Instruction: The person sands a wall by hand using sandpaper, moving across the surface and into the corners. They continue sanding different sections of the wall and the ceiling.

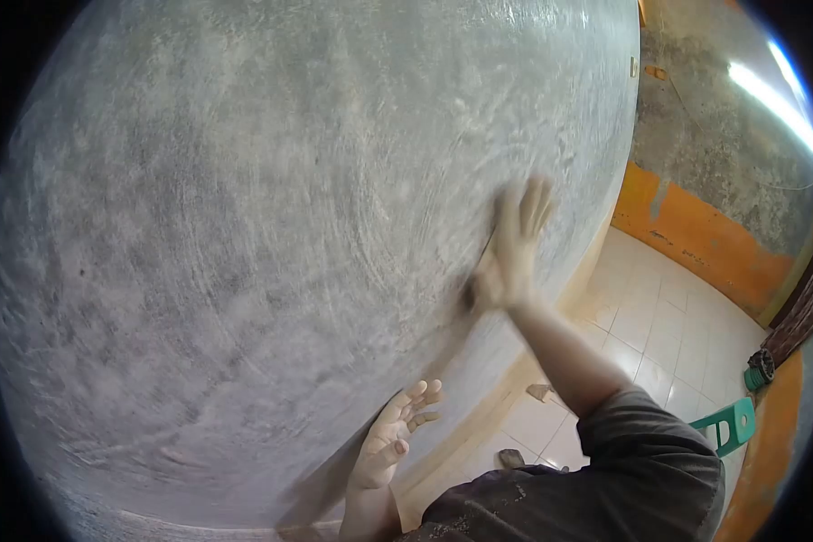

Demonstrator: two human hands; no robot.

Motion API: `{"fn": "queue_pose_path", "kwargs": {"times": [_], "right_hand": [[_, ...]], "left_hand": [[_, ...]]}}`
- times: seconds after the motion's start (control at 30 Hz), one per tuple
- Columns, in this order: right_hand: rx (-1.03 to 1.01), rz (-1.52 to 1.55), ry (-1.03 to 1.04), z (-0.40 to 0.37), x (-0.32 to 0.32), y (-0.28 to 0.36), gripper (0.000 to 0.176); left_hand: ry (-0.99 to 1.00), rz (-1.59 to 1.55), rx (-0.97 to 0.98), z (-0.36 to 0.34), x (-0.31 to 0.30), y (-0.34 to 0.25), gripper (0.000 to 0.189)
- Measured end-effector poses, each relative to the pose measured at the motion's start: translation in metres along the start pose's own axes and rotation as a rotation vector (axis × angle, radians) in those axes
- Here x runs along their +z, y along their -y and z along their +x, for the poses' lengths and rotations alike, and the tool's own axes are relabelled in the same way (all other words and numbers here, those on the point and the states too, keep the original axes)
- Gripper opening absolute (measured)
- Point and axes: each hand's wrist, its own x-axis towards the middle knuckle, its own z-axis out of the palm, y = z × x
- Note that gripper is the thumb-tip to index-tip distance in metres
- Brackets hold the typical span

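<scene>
A large grey wall (271, 235) with swirled, whitish smears fills most of the view. My right hand (512, 257) lies flat against its right part, fingers stretched out and slightly blurred by motion. A dark patch shows beside the heel of this hand; the surface under the palm is hidden. Lower down, my left hand (390, 438) is raised close to the wall, with fingers apart and loosely curved and nothing in them. Both hands look dusted with pale powder.
A tan strip (465, 443) borders the wall's foot beside the white tiled floor (641, 339). Small broken pieces (511, 458) lie there. To the right are a green plastic stool (736, 425), a dark basket-like container (761, 369) and an orange-and-grey wall (696, 244).
</scene>
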Motion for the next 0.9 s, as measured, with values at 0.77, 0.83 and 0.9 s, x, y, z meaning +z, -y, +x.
{"fn": "queue_pose_path", "kwargs": {"times": [0.77, 0.83, 0.9], "right_hand": [[-0.225, 0.085, 0.200, 0.102, -0.019, 0.033, 0.101], [-0.269, 0.129, 0.208, 0.044, -0.018, -0.003, 0.093], [-0.119, 0.144, 0.199, 0.014, -0.032, -0.079, 0.083]], "left_hand": [[-0.054, 0.009, -0.021, 0.077, 0.025, 0.035, 0.088], [-0.071, 0.028, -0.049, 0.089, 0.036, 0.037, 0.088], [-0.078, 0.029, -0.083, 0.102, 0.044, 0.043, 0.088]]}}
